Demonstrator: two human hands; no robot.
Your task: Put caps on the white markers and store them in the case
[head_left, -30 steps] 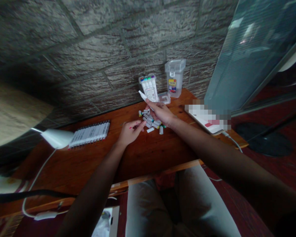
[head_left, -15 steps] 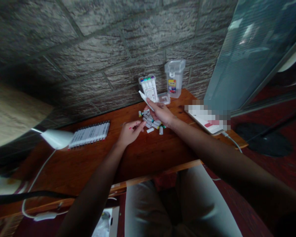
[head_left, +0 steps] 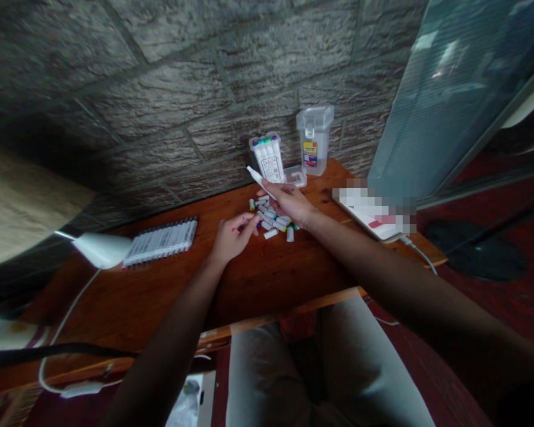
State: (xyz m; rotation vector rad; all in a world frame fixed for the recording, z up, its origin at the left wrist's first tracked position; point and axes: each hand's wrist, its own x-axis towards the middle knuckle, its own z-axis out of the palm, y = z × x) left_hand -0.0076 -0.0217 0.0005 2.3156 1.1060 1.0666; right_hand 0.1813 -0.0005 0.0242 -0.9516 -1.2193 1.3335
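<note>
A white marker [head_left: 254, 175] is gripped in my right hand [head_left: 291, 201], its bare tip pointing up and left. My left hand [head_left: 235, 236] is closed at the left edge of a pile of loose marker caps [head_left: 278, 224], thumb and fingertips together. A small dark blue and red spot shows at those fingertips; whether it is a held cap or one lying behind cannot be made out. The caps are light grey with coloured ends. Behind the hands, a clear case [head_left: 271, 166] stands with several white markers upright in it, their ends coloured.
An empty-looking clear plastic box [head_left: 315, 139] with a latch stands against the stone wall, beside a clear lid [head_left: 297, 175]. Several markers [head_left: 162, 242] lie in a row at left near a white lamp [head_left: 102, 249]. A tablet-like device [head_left: 369, 216] with a cable lies at right.
My right hand has shifted slightly left and down with the marker. My left fingertips have drawn a little left, and a blue and red spot now shows there.
</note>
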